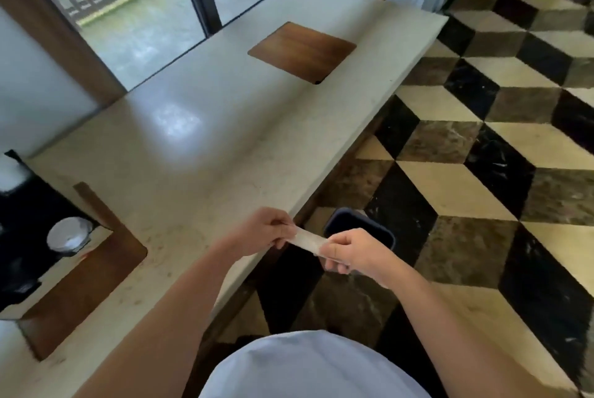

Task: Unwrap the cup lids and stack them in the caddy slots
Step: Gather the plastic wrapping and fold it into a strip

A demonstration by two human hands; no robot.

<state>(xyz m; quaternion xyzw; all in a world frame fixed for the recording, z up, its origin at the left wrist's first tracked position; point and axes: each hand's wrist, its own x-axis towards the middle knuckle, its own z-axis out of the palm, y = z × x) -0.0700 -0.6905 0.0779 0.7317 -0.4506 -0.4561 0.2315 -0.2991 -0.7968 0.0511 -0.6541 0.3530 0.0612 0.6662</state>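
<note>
Wrapper (309, 240), a clear strip, is stretched between both hands at lower centre: left hand (263, 230) pinches one end, right hand (348, 253) grips the other. Below sits a dark bin (360, 230). Lids (68, 233) rest in the black caddy (29, 214), lower left, on the counter (199, 146).

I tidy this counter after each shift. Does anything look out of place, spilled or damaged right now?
Nothing looks spilled or damaged. Both hands, left and right, pinch a strip of clear wrapper past the counter edge, above a dark bin. White lids sit in the black caddy.
</note>
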